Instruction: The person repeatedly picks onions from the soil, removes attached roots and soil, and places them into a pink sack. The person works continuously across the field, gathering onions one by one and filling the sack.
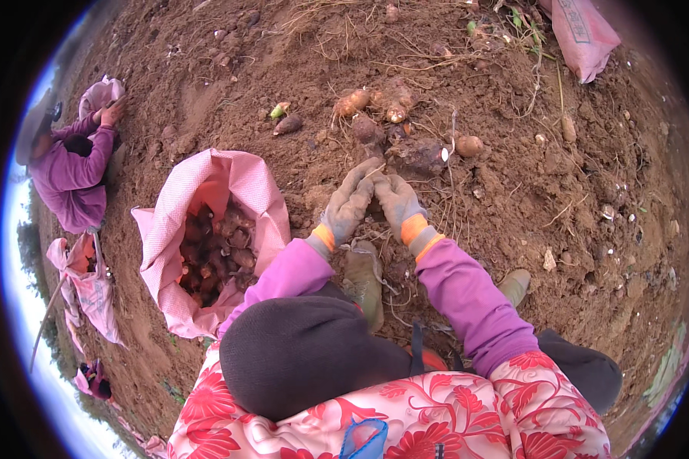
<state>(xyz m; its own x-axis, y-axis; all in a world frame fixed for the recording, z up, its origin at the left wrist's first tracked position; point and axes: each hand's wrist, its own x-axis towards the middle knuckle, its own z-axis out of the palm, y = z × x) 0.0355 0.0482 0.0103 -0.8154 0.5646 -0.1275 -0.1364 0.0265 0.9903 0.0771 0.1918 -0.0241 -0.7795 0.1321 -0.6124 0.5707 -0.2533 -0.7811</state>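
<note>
My left hand point(348, 205) and my right hand point(397, 200) wear soil-stained gloves with orange cuffs. They meet low over the soil between my feet, fingertips together and fingers curled in. A thin pale strand point(374, 170) shows at the fingertips; whatever else lies between them is hidden. Just beyond the right hand rests a dark taro corm point(419, 155) with a white cut end. Around it are a small round corm point(468, 146), a dark one point(366, 128) and a reddish-brown one point(352, 102) with roots.
To my left stands an open pink woven sack point(168, 233) holding many dark corms point(220, 249). Another pink sack point(582, 38) lies at the far right. A person in purple point(73, 172) crouches at the left, near another sack point(92, 287). My boot point(364, 283) is planted close below my hands.
</note>
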